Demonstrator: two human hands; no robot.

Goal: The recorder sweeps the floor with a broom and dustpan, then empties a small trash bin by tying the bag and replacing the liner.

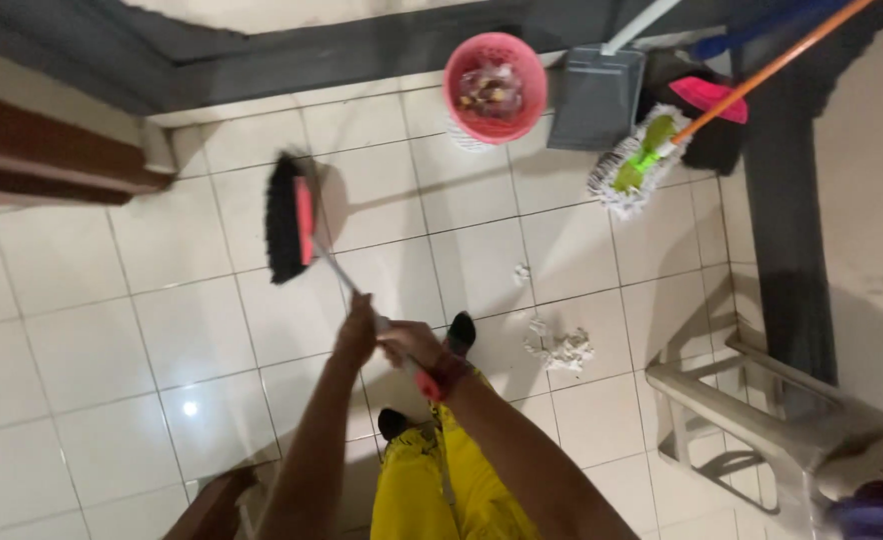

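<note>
Together both hands gripped the broom [302, 225] by its pale handle, the left hand [357, 335] closed higher up, the right hand [409, 345] closed nearer the red end. Its black bristles stood over the tiled floor [82, 350], well apart from the crumpled paper scraps [562, 347].

From my feed I can make out no labels, signs or screens anywhere on the tiled floor or the walls. The only candidates for packaging are some crumpled, shiny wrappers [489, 88] lying inside the round pink basket [459, 62] at the top of the view, against the dark skirting. They look clear and whitish with brownish patches, but they are too small and blurred for me to tell their shapes.
</note>
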